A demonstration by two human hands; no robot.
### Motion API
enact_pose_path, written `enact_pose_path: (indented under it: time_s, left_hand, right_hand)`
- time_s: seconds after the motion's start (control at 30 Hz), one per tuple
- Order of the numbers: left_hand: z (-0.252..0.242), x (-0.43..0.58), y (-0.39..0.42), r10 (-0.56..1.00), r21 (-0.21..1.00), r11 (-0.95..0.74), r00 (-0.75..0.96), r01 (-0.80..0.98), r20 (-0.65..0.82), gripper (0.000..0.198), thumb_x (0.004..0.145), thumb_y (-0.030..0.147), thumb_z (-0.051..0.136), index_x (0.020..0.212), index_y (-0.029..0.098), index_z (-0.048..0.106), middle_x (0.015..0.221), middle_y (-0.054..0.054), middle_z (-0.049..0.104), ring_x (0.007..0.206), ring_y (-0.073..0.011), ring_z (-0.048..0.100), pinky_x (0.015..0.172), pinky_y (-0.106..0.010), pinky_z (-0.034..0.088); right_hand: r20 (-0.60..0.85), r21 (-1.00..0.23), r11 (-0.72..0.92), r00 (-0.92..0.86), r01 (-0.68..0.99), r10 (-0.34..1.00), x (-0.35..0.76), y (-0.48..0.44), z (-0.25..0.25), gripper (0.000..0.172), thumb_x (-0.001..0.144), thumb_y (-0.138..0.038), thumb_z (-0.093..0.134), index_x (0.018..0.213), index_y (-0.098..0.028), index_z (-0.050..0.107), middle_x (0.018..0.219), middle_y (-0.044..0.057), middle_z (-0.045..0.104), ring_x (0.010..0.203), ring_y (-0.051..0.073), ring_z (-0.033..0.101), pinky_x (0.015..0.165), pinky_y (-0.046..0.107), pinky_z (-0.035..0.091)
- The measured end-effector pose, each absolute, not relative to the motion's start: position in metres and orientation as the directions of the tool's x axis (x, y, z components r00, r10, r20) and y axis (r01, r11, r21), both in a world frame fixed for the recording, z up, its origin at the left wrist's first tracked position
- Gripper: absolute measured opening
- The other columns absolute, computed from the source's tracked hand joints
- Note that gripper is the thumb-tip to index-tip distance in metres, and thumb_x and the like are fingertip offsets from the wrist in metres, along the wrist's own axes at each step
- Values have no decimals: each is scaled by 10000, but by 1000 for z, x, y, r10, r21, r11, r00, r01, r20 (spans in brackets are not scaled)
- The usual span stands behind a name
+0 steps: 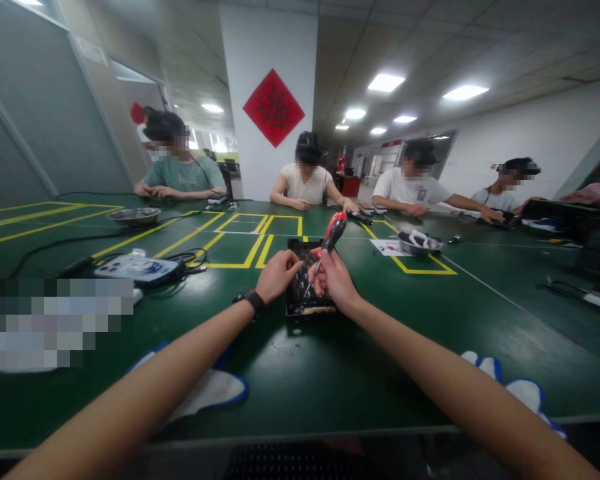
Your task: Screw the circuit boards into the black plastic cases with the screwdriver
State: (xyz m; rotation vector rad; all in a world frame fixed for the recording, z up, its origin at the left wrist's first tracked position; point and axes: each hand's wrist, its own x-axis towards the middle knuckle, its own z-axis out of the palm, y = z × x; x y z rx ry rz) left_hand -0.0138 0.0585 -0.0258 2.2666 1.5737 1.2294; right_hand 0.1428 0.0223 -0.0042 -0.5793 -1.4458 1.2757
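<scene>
In front of me lies a black, open-topped case [291, 308] with dark parts inside and a light strip along its near edge. My right hand [341, 283] grips a screwdriver [336, 230] with a red and black handle. Its thin shaft slants down to the left, the tip over the case; whether it touches anything there is unclear. My left hand [276, 277] is closed at the case's left side, thumb and fingers together over its interior. Anything pinched in those fingers is too small to make out. A dark band [254, 301] circles the left wrist.
White and blue gloves [215, 390] lie under my left forearm, more gloves [525, 393] by the right. Left stand a pale device with cables [140, 267] and a metal bowl [134, 217]; right, another bowl [420, 247] on paper. Several people sit across the green table [280, 400].
</scene>
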Motion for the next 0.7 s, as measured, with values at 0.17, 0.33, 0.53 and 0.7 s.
enact_pose_path:
  time_s: [0.17,0.33,0.53,0.7]
  left_hand:
    - [-27,-18,19,815,659,-580,338,479,471,318,841,422,423,775,151,576,738,-10,573,709,-130,508,672,-241,398]
    - [-30,-19,6,803,693,-594,359,410,475,280,815,406,490,833,153,610,827,-27,615,789,-140,539,751,-256,408]
    - [-29,-18,7,813,720,-564,428,405,396,273,740,407,595,794,144,644,762,-26,641,708,-136,555,692,-251,424]
    - [-26,-25,8,776,731,-583,510,354,372,287,808,383,510,836,143,666,830,-47,672,784,-157,587,756,-267,427]
  right_hand:
    - [446,-878,364,-254,-312,858,151,14,-13,342,856,-525,355,1024,-232,410,555,-63,540,337,57,449,330,143,321]
    - [432,-868,329,-239,-371,870,155,15,-16,329,861,-514,359,1026,-234,407,583,-50,556,378,69,486,371,162,364]
    - [432,-874,310,-304,-374,849,154,12,-16,368,851,-513,385,1087,-233,419,642,-29,587,406,78,516,418,194,401]
    - [414,-875,259,-355,-410,838,155,12,-16,439,869,-499,354,1198,-214,417,725,13,615,467,100,556,470,238,436]
